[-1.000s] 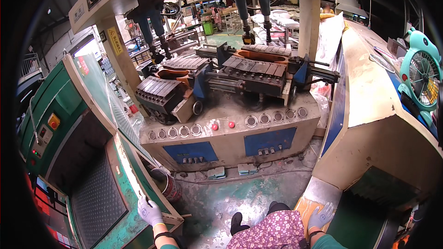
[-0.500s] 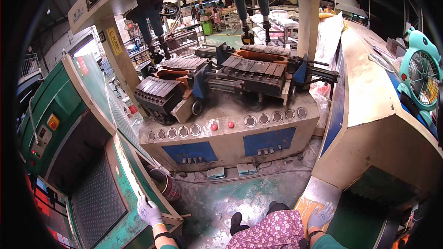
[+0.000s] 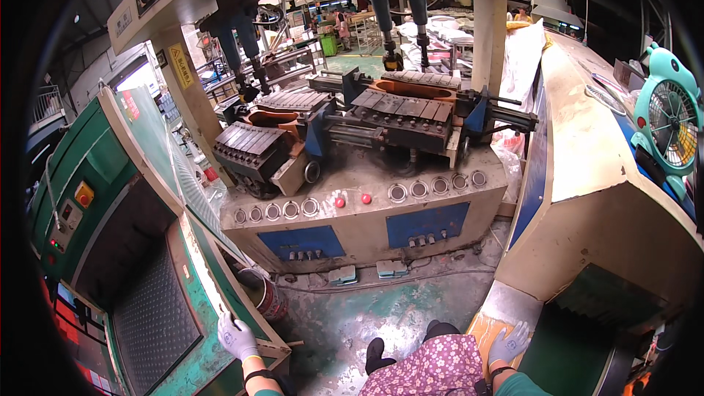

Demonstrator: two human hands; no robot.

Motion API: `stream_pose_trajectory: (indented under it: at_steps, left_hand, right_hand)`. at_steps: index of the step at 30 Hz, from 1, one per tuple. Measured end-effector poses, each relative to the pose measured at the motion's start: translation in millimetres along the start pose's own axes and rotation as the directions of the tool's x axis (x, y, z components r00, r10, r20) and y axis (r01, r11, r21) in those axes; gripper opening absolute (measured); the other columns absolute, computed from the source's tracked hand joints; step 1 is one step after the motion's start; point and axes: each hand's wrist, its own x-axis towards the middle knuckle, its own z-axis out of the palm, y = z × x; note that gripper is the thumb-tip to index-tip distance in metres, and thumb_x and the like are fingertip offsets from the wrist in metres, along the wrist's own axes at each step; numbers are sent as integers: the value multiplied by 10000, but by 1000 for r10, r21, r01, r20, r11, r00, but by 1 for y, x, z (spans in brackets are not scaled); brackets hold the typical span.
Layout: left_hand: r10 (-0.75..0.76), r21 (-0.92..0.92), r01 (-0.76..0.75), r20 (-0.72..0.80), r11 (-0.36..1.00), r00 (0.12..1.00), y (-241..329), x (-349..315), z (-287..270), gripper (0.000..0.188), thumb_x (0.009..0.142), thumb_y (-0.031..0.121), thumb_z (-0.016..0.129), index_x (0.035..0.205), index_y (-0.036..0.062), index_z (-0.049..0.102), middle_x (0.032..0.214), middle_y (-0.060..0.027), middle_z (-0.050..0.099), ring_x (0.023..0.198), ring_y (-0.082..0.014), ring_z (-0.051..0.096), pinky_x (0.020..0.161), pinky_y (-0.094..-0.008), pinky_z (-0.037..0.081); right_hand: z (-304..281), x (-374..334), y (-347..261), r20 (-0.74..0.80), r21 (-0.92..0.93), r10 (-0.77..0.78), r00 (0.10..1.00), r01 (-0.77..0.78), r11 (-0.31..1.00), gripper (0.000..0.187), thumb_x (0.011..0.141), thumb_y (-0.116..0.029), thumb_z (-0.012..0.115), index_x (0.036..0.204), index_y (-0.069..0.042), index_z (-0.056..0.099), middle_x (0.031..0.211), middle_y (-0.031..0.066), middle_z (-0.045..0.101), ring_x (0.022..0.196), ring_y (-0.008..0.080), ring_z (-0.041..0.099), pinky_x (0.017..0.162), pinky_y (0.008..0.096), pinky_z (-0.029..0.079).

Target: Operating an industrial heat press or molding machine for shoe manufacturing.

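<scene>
My left hand (image 3: 237,336), in a pale work glove, rests on the edge of the green machine (image 3: 210,279) at my left. Its fingers lie along that edge and hold nothing. On the other side my right hand (image 3: 509,342), gloved the same way, lies with fingers stretched out on a tan board (image 3: 485,328) beside the metal plate of the beige machine (image 3: 616,235). Between and beyond my hands stands a press machine (image 3: 367,227) with brown moulds (image 3: 412,88) and rows of dark metal plates (image 3: 403,108).
Two teal foot pedals (image 3: 391,269) sit on the floor before the press. A bucket (image 3: 270,299) stands by the green machine. A teal fan (image 3: 671,121) sits atop the beige machine. A dark green conveyor belt (image 3: 572,356) runs at lower right. Another person (image 3: 342,24) is far back.
</scene>
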Motion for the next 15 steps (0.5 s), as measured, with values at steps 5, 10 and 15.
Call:
stream_pose_trajectory:
  at_steps: [5, 10, 15]
  left_hand:
    - [18, 14, -18, -26, 1000, 999, 0, 0, 0, 375, 912, 149, 581, 1270, 70, 657, 1306, -147, 660, 1290, -312, 567, 1125, -450, 412]
    - [23, 10, -23, -30, 1000, 999, -2, 0, 2, 373, 911, 153, 582, 1266, 72, 661, 1304, -145, 660, 1288, -309, 568, 1123, -449, 415]
    - [18, 22, -17, -36, 1000, 999, -9, -1, 1, 376, 912, 155, 581, 1270, 75, 661, 1311, -143, 658, 1292, -310, 567, 1127, -451, 411]
  right_hand:
    - [-4, -1, -2, 17, 2, 6, 1000, -6, 1000, 639, 1040, -376, 425, 1582, -44, 357, 1658, 120, 334, 1542, 285, 272, 1264, 490, 144]
    - [1, -1, -1, -4, -13, -1, 1000, 1, 1000, 634, 1045, -374, 419, 1584, -46, 355, 1658, 121, 334, 1542, 285, 272, 1265, 492, 141]
    - [1, -2, -2, 4, -4, -10, 1000, 10, 1000, 637, 1045, -378, 420, 1585, -48, 353, 1659, 120, 332, 1542, 287, 270, 1266, 493, 139]
